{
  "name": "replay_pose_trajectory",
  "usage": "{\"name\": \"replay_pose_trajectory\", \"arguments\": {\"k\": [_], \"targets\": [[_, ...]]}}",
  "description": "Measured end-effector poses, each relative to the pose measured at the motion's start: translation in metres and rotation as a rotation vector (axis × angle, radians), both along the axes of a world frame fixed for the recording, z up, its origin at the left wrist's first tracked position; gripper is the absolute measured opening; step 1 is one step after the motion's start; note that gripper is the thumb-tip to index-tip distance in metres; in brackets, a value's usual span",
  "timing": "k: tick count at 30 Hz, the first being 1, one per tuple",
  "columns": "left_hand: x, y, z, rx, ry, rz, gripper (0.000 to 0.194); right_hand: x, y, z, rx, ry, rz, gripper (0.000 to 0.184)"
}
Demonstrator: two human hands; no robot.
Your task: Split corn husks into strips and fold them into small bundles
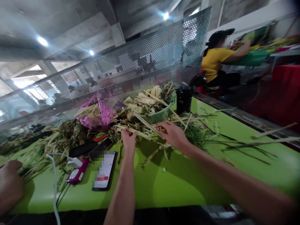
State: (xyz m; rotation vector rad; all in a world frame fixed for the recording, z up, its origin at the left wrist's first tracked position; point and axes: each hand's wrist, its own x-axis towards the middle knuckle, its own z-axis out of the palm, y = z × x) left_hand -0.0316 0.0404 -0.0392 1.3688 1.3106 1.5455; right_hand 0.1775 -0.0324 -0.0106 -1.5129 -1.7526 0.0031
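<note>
My left hand [128, 139] is closed in a pinch on a pale, flat plant strip [142, 134] just above the green table. To its right, my right hand [172, 135] is closed around a small red object [161, 128], mostly hidden by the fingers, so its kind cannot be made out. A second long pale strip [147, 124] slants down from the pile to the fingers of my right hand. Behind both hands stands a green basket [157, 117] heaped with pale husks and dried stalks. Thin green stems [194, 136] lie beside my right wrist.
A lit phone [104, 171], a purple power bank [77, 172] with cables, and dark cases lie left. Beyond are a pink bag [103, 114] and a black container [184, 98]. Another person's hand [10, 184] is at far left; a person in yellow [214, 64] sits behind.
</note>
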Motion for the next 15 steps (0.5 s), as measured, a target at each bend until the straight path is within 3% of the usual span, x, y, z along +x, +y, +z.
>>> {"name": "replay_pose_trajectory", "arguments": {"k": [4, 7, 15], "targets": [[0.014, -0.013, 0.011, 0.011, -0.224, -0.152, 0.052, -0.007, -0.008, 0.01, 0.059, 0.02, 0.171, 0.018], [0.022, -0.024, 0.018, 0.031, -0.211, -0.194, 0.053, -0.014, -0.012, 0.012, 0.019, 0.037, 0.277, 0.014], [0.027, -0.031, 0.023, 0.044, -0.266, -0.236, 0.06, -0.017, -0.008, 0.0, -0.12, 0.154, 0.251, 0.012]]}}
